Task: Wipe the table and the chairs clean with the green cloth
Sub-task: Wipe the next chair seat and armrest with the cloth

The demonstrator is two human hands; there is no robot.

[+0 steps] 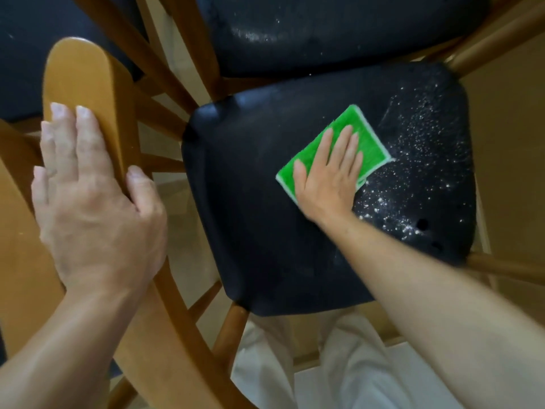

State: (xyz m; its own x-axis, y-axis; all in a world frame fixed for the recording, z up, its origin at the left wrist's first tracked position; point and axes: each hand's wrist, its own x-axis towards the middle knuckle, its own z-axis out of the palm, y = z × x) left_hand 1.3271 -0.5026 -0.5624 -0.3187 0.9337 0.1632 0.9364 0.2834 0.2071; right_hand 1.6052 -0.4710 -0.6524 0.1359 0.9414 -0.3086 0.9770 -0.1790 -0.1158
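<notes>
The green cloth (336,153) lies flat on the black chair seat (250,202), right of centre — thin, soft, likely light, best driven by a flat palm. The right hand (327,178) presses it, fingers spread; white crumbs (413,172) lie just beside. At left, the left hand (91,202) steadies the wooden chair back (79,72), fingers straight, thumb hooked round its edge.

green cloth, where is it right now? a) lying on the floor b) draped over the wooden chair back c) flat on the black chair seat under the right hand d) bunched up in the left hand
c, the green cloth lies flat on the black chair seat with the right hand pressing on it with straight fingers, next to white specks; the left hand rests on the wooden chair back.
</notes>
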